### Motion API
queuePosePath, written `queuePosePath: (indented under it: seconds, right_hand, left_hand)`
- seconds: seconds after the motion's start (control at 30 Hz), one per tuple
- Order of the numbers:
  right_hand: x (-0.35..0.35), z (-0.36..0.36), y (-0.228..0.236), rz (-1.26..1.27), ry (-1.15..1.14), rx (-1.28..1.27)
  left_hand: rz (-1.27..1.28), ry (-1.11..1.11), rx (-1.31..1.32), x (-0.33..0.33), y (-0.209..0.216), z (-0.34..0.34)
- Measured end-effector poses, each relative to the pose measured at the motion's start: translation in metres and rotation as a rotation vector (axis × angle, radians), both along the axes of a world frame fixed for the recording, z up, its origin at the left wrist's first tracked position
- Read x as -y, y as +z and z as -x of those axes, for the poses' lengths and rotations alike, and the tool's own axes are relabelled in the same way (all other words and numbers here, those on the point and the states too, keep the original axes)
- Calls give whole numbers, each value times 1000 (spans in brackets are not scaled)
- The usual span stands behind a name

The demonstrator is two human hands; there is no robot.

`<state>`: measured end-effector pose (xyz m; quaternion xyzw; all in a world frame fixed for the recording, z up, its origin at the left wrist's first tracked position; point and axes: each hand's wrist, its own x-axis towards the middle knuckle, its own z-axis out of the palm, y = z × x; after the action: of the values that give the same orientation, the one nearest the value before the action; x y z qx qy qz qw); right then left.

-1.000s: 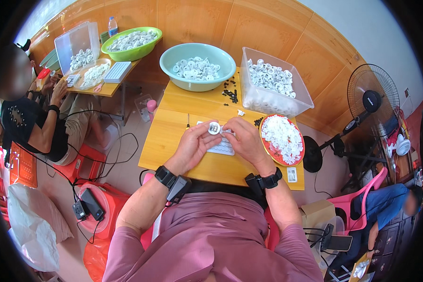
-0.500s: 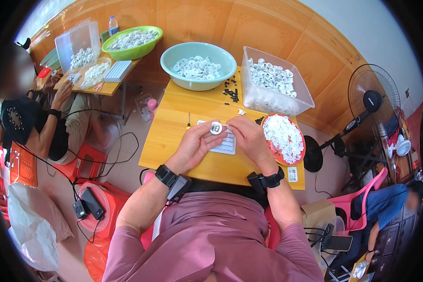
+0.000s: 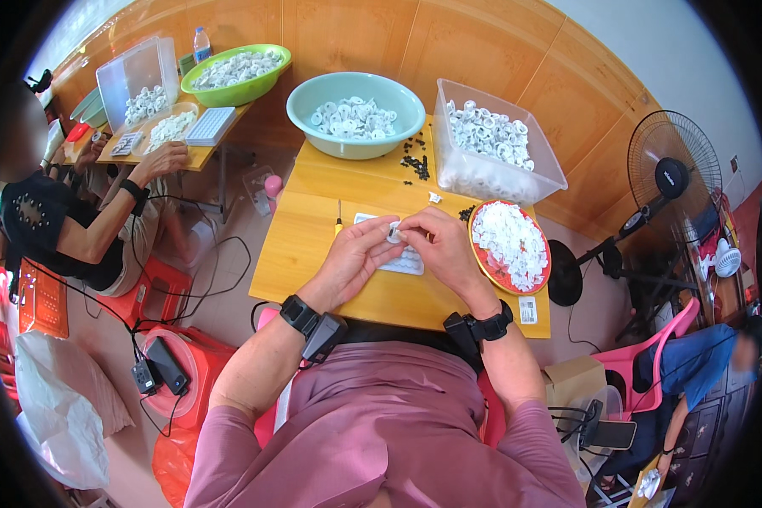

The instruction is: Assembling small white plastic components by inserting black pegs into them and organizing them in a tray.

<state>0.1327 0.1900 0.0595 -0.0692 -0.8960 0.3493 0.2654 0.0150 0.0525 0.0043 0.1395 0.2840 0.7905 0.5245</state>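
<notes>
Above the near part of the wooden table, my left hand (image 3: 354, 261) holds a small round white plastic part (image 3: 393, 229) between thumb and fingers. The fingers of my right hand (image 3: 444, 247) are pinched together against that part's right side. What lies between them is hidden. Beneath both hands is a white tray (image 3: 412, 264) with rows of small compartments, partly covered by the fingers. A screwdriver (image 3: 339, 223) with a yellow handle lies just left of the tray. Beyond my right hand sits a single small white piece (image 3: 434, 198).
A red plate (image 3: 493, 271) of small white pieces stands at right. Behind are a pale green basin (image 3: 296, 118) and a clear bin (image 3: 491, 188) of round white parts. Small black pieces (image 3: 416, 169) lie between them. A co-worker (image 3: 68, 220) sits left; a fan (image 3: 670, 178) stands right.
My right fingers have moved left and closed in on the round part, which now faces less toward me. The co-worker's hand at the left has shifted right, toward a white tray.
</notes>
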Motion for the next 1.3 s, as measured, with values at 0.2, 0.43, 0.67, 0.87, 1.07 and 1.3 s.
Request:
queuePosePath:
  seconds: [0.2, 0.43, 0.67, 0.87, 1.07, 1.3]
  right_hand:
    - [3, 1, -3, 4, -42, 15]
    - [1, 1, -4, -45, -27, 3]
    - [3, 4, -13, -16, -59, -43]
    - [-4, 5, -16, 273, -52, 20]
    - [-16, 4, -17, 440, 27, 74]
    - [-7, 4, -8, 347, 4, 111]
  left_hand:
    - [2, 3, -12, 0, -1, 0]
    - [2, 8, -16, -1, -2, -1]
    - [35, 53, -89, -2, 1, -3]
    - [81, 112, -337, -3, 0, -5]
    - [88, 127, -449, -4, 3, -8]
    - [85, 174, -568, -6, -1, -7]
